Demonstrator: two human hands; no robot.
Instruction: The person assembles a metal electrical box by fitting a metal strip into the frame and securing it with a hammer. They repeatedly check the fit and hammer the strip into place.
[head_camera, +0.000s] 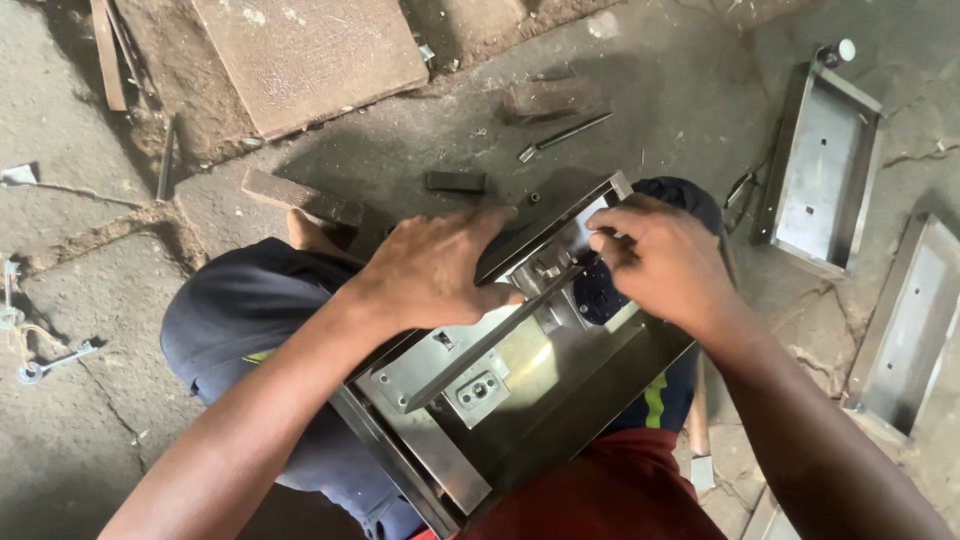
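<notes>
- Left hand (435, 268) pressed flat, fingers spread, on shiny rectangular steel tray (560, 400), steadying it across lap.
- Right hand (660, 258) pinching small metal fitting (548, 266) beside left fingertips, aligning it.

Single view, head-worn, looking steeply down over the person's lap at close range. Forearms enter from 6 and 7 o'clock, the left hand (432, 270) and right hand (660, 262) meeting over a steel box frame (520, 400) at frame centre. Concrete floor (90, 250) fills the edges; steel trays (820, 165) lie toward 2 and 3 o'clock, a flat slab (310, 50) toward 11.
</notes>
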